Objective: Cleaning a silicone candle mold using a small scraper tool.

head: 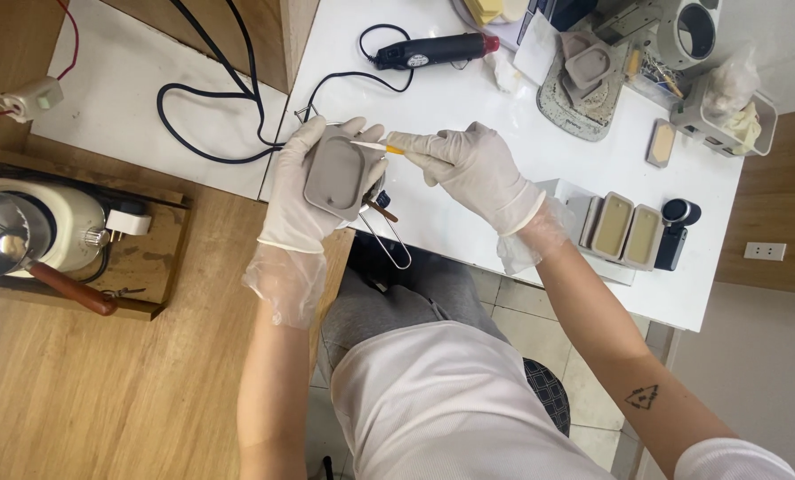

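I am working along the edge of a grey rounded-rectangular mould [335, 171] with a thin yellow-handled tool [381, 148]; my left hand [301, 191] is closed around the mould, holding it above the near edge of the white table [469, 98]; my right hand [475, 169] pinches the tool; its long axis runs nearly level, tip pointing left onto the mould's upper rim; the mould's long axis stands roughly upright in view; the next stroke, I judge, needs a steady light touch.

A white table [504, 98] fills the picture from twelve to three o'clock. A wooden bench [77, 373] spreads from seven to nine o'clock. Pale floor tiles [513, 311] show near the centre, and a wall socket [764, 251] sits at three o'clock.
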